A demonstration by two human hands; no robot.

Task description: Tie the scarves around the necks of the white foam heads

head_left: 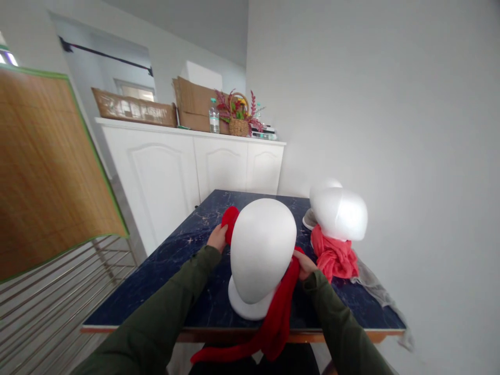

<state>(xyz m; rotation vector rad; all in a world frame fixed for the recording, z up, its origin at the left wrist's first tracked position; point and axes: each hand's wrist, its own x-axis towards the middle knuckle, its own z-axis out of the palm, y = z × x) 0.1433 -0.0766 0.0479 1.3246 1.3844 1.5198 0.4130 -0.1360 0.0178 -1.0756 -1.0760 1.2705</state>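
A white mannequin head [262,250] stands upright on its round base near the front edge of the dark blue table. Beside it on the left, my left hand [217,238] grips a bunched part of a red scarf [282,307]. On the other side, my right hand [305,264] is closed on the same red cloth by the head's lower right. From there the scarf hangs down over the table's front edge and trails left below it. The stretch behind the head is hidden.
At the right of the blue table [164,271], more white mannequin heads [340,212] stand with a coral scarf [334,255] and a grey cloth [371,284]. A metal rack [66,291] is at left; a white cabinet [164,172] stands behind.
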